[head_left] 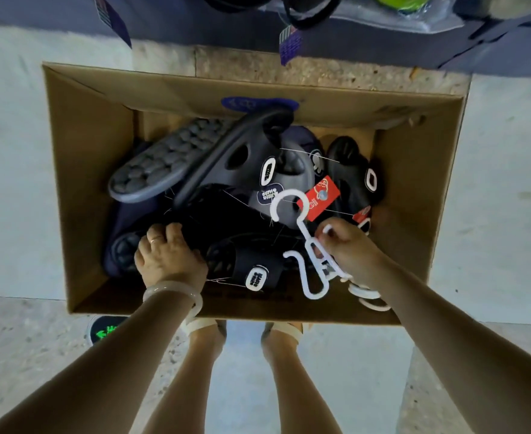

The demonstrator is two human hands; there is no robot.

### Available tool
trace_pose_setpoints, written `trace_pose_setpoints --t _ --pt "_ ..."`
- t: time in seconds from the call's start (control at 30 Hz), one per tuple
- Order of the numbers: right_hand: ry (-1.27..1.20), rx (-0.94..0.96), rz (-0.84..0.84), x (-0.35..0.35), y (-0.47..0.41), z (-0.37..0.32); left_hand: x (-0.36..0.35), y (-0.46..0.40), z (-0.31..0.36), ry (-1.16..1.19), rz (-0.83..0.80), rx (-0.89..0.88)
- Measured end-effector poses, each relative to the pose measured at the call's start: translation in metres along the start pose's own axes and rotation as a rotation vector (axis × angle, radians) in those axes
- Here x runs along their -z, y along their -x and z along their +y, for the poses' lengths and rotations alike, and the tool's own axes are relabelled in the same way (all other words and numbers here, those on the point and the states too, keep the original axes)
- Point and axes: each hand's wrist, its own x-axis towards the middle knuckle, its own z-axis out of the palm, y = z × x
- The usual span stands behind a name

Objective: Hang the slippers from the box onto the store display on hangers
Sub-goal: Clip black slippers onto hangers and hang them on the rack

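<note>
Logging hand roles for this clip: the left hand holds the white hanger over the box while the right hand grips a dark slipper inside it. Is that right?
Not quite: the hands are swapped. In the head view the right hand holds the white hanger over the box, while the left hand grips a dark slipper inside it.

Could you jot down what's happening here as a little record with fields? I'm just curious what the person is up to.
Setting: open cardboard box on a concrete floor
Contents: dark slippers piled inside, one grey slipper sole-up
Left hand: grips a black slipper in the pile
Right hand: holds a white plastic hanger
Tag: red label among the slippers
Progress: hanger not yet on a slipper
</note>
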Motion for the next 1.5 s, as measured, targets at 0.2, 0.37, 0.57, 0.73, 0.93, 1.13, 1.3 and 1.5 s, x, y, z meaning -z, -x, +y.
trace_pose_setpoints --t 0.2,0.37,0.57,0.73,0.93,1.13,1.3,1.5 --pt "-0.054 -0.301 -0.306 -0.054 -0.018 -0.006 -0.011 -0.017 -0.02 -0.325 -0.253 -0.12" --pt "-0.268 -0.288 -0.264 -0.076 -0.01 -0.012 -0.014 -0.022 -0.031 -0.178 -0.308 0.012" --pt "-0.535 -0.195 -0.16 -0.047 0.012 -0.018 -0.001 -0.016 -0.023 -0.091 -0.147 -0.076" --pt "-0.994 -0.165 -0.171 0.008 0.026 -0.027 0.02 -0.015 -0.009 0.061 -0.109 -0.174" --pt "-1.23 -0.177 -0.07 0.022 0.027 -0.037 0.032 -0.015 0.014 0.009 -0.159 -0.37" --pt "-1.446 -0.143 -0.041 0.008 0.033 -0.037 0.044 -0.018 0.024 0.024 -0.189 -0.46" --pt "-1.438 -0.104 0.011 -0.004 0.043 -0.032 0.067 -0.035 0.032 0.389 -0.369 -0.498" --pt "-1.428 -0.068 -0.004 -0.008 0.04 -0.037 0.089 -0.053 0.058 0.594 -0.321 -0.519"
